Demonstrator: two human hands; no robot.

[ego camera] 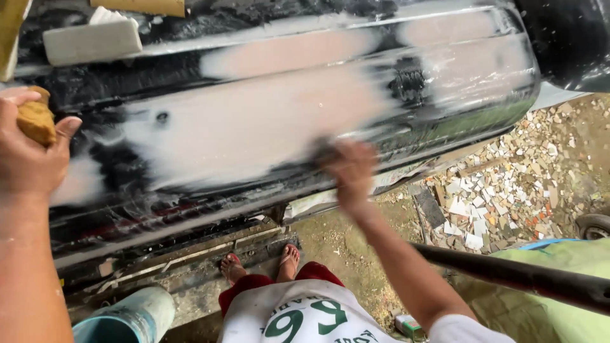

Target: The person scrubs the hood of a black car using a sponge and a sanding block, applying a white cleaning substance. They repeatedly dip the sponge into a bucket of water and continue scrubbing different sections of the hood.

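Step in hand, as I read it: wet-sanding or rubbing down a black car panel (267,184).

Right hand (351,170) is pressed flat on the panel at the edge of the pale, milky patch (254,127); it's motion-blurred. Something dark sits under the fingers, probably a sanding pad, too blurred to confirm.

Left hand (25,149) is raised beside the panel, off the surface, fingers closed around a yellow-brown sponge (35,121).

The next move likely calls for wetting with the sponge and even pressure along the crease line; the gloss below the patch looks untouched.

Surface: panel lies on its side, wet, streaked with residue, pale over the middle and right, glossy black along the lower edge. A white block (92,41) rests on top, left.

Surroundings: outdoors, dirt ground, rubble of broken tiles (508,184) at right. Blue bucket (127,317) at lower left. Dark pole (521,279) crosses low right over green sheeting (559,260). Person is barefoot in sandals, near the panel.
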